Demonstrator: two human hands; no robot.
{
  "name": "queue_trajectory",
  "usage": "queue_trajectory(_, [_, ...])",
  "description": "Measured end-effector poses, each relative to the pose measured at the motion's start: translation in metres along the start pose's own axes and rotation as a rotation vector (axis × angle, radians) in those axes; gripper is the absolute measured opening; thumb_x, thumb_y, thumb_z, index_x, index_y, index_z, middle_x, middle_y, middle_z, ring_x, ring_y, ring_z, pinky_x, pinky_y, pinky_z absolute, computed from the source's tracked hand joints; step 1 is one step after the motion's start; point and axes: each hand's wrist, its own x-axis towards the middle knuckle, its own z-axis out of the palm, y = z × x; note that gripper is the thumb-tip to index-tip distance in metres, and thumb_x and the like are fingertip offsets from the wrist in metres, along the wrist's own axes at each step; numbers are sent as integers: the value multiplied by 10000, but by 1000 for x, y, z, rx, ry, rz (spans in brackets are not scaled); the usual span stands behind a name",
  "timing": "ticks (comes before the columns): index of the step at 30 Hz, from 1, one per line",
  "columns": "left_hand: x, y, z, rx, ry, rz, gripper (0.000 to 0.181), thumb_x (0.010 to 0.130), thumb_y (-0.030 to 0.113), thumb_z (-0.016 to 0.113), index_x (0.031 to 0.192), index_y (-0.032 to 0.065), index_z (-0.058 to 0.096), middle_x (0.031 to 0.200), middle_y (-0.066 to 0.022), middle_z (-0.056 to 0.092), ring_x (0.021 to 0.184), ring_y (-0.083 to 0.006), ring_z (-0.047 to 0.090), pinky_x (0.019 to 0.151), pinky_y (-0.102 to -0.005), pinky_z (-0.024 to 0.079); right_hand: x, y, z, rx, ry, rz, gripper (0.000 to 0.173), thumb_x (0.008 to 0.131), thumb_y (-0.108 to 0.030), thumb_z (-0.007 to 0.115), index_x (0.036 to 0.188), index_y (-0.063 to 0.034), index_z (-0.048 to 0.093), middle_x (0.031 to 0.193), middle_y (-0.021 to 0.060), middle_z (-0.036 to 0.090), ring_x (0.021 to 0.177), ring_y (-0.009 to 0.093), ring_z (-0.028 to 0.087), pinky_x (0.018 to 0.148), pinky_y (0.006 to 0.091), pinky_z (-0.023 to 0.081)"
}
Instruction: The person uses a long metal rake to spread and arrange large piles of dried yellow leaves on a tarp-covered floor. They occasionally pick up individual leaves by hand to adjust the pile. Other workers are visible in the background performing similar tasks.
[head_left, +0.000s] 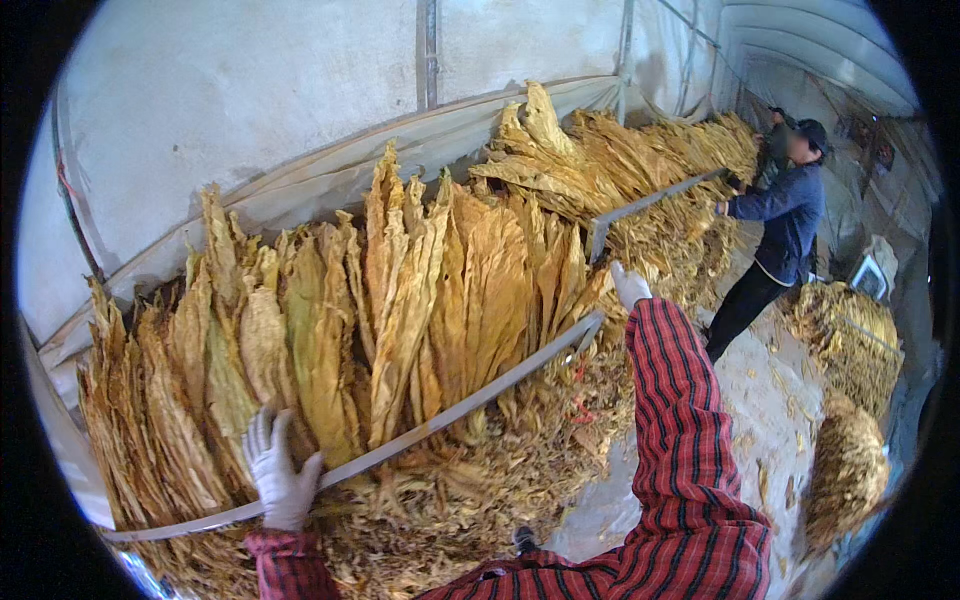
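Dried tobacco leaves (480, 277), yellow to brown, stand upright and packed side by side before me. A straight metal bar (450, 415) runs along their front, low down. My left hand (283, 472), in a white glove, is at the bar's left part with its fingers spread, against the leaves or just in front of them. Further off, my right hand (630, 286), also gloved in white, reaches out at the right end of the leaves, between that bar and a second metal bar (660, 196). Whether its fingers grip a leaf is unclear.
A person in a blue jacket (784, 202) stands at the second bar, with another person (772, 146) partly hidden behind. More leaves (645, 150) are heaped along the plastic-lined wall (285, 75). Leaf bundles (847, 465) lie at right; leaf scraps (450, 525) cover the floor.
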Motion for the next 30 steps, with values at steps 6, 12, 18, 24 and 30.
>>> queue_trajectory(6, [6,1,9,63,-42,21,697,634,213,721,1283,70,507,1423,-216,399,1330,-428,315,1124,-530,207,49,-45,56,322,-391,-82,800,954,-644,217,1429,-15,352,1344,274,487,1307,370,412,1096,426,297])
queue_trajectory(12, [4,7,10,98,-70,-73,636,682,279,658,1256,42,525,1431,-224,406,1334,-443,318,1126,-541,194,-2,-197,31,529,-370,-194,717,944,-325,489,1433,119,208,1274,347,495,1176,352,529,1001,412,415])
queue_trajectory(18, [27,15,18,58,-55,-32,580,704,265,637,1223,23,539,1391,-234,441,1301,-452,361,1105,-536,242,36,-197,92,370,-499,-647,648,904,-69,475,1465,59,179,1291,331,495,1179,374,540,998,405,426])
queue_trajectory(24, [16,6,12,91,-35,-34,528,696,222,648,1182,33,562,1365,-217,462,1282,-447,377,1082,-531,282,33,-188,82,509,-639,-635,708,890,-403,598,1418,-10,337,1367,272,463,1261,335,479,1021,387,406])
queue_trajectory(30, [14,5,13,98,-10,-42,535,666,223,694,1159,56,570,1342,-206,475,1244,-439,405,1060,-532,304,60,-148,6,1110,-778,81,824,900,-611,498,1482,-90,235,1481,266,291,1293,431,403,1025,541,360])
